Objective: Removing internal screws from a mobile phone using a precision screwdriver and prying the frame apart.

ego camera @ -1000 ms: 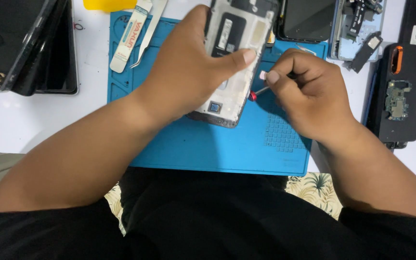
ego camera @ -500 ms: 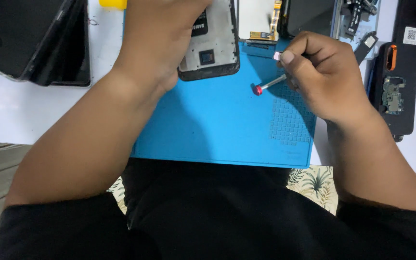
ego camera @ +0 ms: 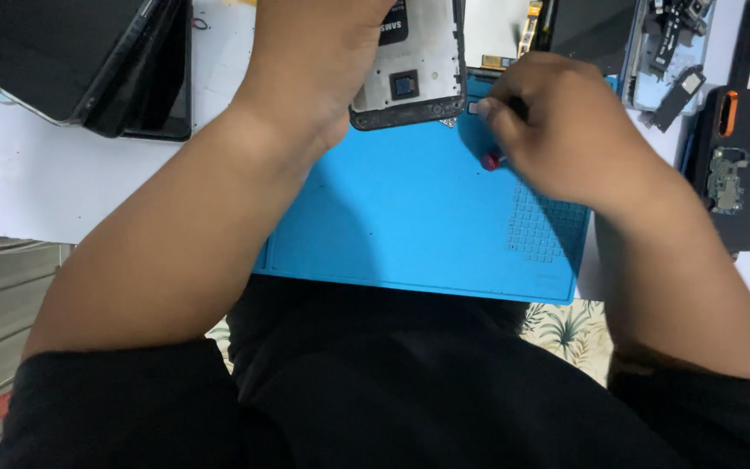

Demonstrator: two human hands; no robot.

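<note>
My left hand (ego camera: 323, 52) grips an opened phone body (ego camera: 414, 65), its bare inner frame and camera module facing up, held over the far edge of a blue work mat (ego camera: 410, 217). My right hand (ego camera: 566, 130) is closed around a small tool with a red end (ego camera: 490, 161), which pokes out below the fingers just right of the phone. The tool's shaft is hidden inside the hand.
Dark tablets or screens (ego camera: 71, 61) are stacked at the far left on the white table (ego camera: 45, 182). Disassembled black phone parts with circuit boards (ego camera: 740, 130) lie at the right. Another dark screen (ego camera: 583, 30) and small components sit beyond the mat.
The left hand has carried the phone away from me toward the mat's far edge. The right hand with the red-ended tool has followed it up and left.
</note>
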